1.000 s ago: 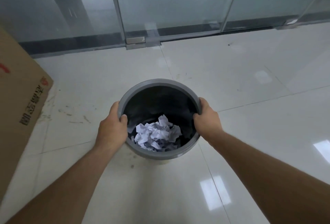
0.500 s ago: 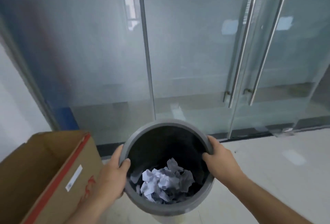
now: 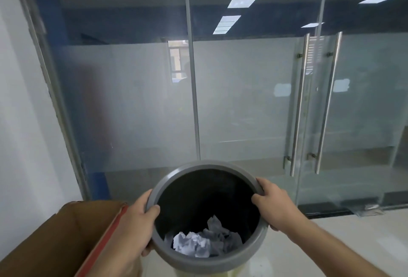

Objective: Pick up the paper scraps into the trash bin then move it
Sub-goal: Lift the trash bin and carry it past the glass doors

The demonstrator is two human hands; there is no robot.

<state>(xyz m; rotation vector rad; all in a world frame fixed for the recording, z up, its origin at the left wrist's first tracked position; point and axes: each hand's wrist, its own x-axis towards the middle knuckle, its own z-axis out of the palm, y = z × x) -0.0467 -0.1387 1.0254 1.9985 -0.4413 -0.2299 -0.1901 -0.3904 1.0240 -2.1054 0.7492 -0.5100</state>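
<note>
Each hand, left hand [image 3: 134, 224] and right hand [image 3: 272, 205], grips the trash bin [image 3: 212, 261] rim.

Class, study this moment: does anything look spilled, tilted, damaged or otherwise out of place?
Nothing stands out. The trash bin is gripped at its rim by the left hand and right hand, and the crumpled paper scraps all lie inside it. The cardboard box beside it looks intact.

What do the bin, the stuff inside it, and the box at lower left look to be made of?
Trash bin: likely moulded plastic, matte grey rim with a dark interior. Paper scraps: crumpled white paper, sharp creases and folds. Box: brown corrugated cardboard by its look, dull surface, with a red strip along one edge. Both hands grip the rim.
</note>
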